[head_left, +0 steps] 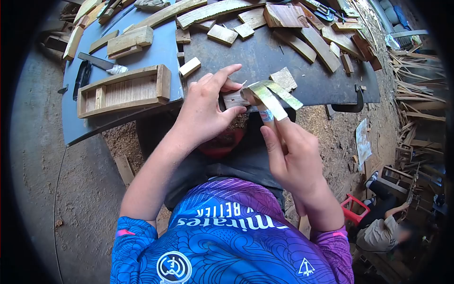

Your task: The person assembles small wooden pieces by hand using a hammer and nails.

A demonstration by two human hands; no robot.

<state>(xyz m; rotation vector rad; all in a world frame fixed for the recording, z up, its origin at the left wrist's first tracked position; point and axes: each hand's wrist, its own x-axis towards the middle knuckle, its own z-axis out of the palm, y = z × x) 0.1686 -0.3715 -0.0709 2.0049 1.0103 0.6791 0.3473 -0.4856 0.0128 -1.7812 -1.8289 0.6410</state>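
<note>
My left hand (201, 104) holds a small wooden block (233, 100) at the near edge of the dark tabletop, its thumb and fingers on either side. My right hand (298, 149) is closed around a slim, pale cylindrical thing (267, 116) with a small printed label. Shiny yellow-green strips (270, 97) curve from the block's right end down toward that hand; their kind is unclear. Behind the strips lies a flat square wood piece (285, 79). A small pale block (190, 67) sits beyond my left hand.
On the blue-grey left tabletop (137, 54) are a slatted wooden frame (124, 92) and a thick block (130, 41). Several offcuts (307, 40) line the far side. A dark clamp (352, 102) grips the right edge. A person (383, 232) sits near a red stool (354, 208).
</note>
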